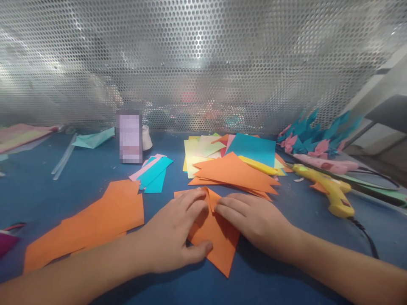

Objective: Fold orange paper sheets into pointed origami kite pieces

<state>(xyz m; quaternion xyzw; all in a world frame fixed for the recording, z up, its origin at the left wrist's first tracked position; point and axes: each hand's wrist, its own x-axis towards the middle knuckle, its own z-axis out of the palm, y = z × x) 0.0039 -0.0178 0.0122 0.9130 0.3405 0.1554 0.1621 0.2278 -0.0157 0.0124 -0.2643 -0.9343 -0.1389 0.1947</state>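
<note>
A folded orange paper (219, 241) lies on the blue surface (286, 275) under both hands, its pointed corner aimed toward the person. The left hand (173, 237) rests flat on the paper's left part, fingers stretched out and a little apart, their tips at its upper edge, the thumb lying along its lower left edge; it grips nothing. The right hand (254, 220) is flat too, fingers close together, their tips pressing on a raised fold near the top of the paper, the palm off its right edge. Just behind the paper sits a stack of orange triangles (235, 171), with a teal sheet (252, 148) farther behind. To the left of the paper lie larger orange sheets (95, 220), and behind those some teal strips (154, 171). Well to the right of the paper lies a yellow glue gun (330, 190). A perforated metal screen (203, 63) stands far behind the paper.
</note>
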